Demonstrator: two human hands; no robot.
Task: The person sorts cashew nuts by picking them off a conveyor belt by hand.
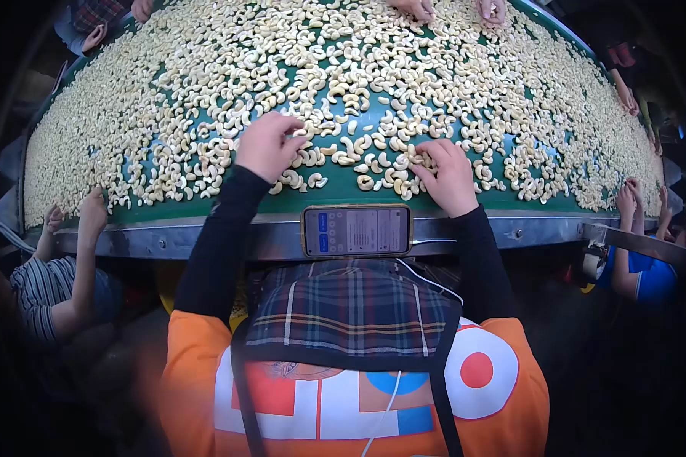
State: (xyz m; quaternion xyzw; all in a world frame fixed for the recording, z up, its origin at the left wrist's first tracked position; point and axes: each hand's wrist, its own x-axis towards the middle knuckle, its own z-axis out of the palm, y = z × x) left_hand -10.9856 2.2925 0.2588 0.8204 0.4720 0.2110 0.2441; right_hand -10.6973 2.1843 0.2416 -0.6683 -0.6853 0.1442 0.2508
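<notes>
Cashew nuts [267, 53] lie spread over a green conveyor belt [335, 199]. Left of centre, my left hand [270, 145] is over the belt with its thumb and fingers curled together at the nuts; what lies between the fingertips is too small to make out. To the right, my right hand [447, 175] reaches into a cluster of nuts, its thumb and fingers bent around some cashews. A patch of bare belt and scattered nuts lies between my two hands.
A phone [357, 231] with a lit screen and white cable rests at the metal edge [168, 239] before me. Co-workers' hands are at the far edge, and at both sides, including a person in a striped shirt [42, 293] and one in blue [655, 278].
</notes>
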